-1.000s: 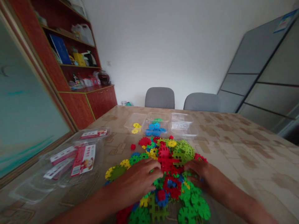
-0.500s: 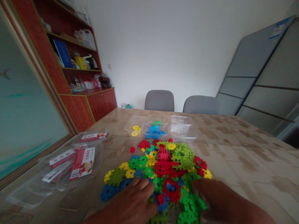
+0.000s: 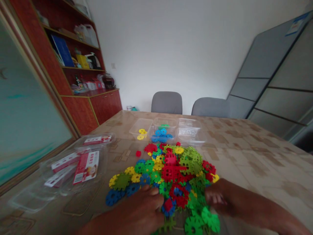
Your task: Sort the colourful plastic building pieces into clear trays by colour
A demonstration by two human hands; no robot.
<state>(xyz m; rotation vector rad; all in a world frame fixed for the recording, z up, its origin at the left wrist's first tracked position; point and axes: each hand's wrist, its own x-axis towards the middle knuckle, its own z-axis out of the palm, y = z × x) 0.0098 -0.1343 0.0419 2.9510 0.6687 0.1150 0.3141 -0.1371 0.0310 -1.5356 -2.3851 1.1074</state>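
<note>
A heap of plastic linking toy pieces lies in front of me, with green snowflake discs [image 3: 210, 219], a blue disc [image 3: 112, 197], red square pieces [image 3: 179, 195] and lime pieces [image 3: 190, 158]. My left hand [image 3: 145, 209] rests on the near left of the heap, its fingers curled down, beside a blue disc with a red cube [image 3: 168, 205]. What is under those fingers is hidden. At the right edge of the heap, my right hand [image 3: 220, 198] has its fingers bent in, just above the green discs; whatever they may hold cannot be seen.
Behind the heap stand clear plastic tubs: the left tub [image 3: 135, 127] with yellow discs, the middle tub [image 3: 172, 136] with blue discs, and one on the right [image 3: 200, 138]. Clear lids [image 3: 36, 195] with red-and-white labels lie left. Two grey chairs [image 3: 166, 101] stand beyond the table.
My right hand has shifted slightly right and up, its fingers curling in, and a green disc below it is now more exposed. My left hand stays nearly in place. The view has tilted a little.
</note>
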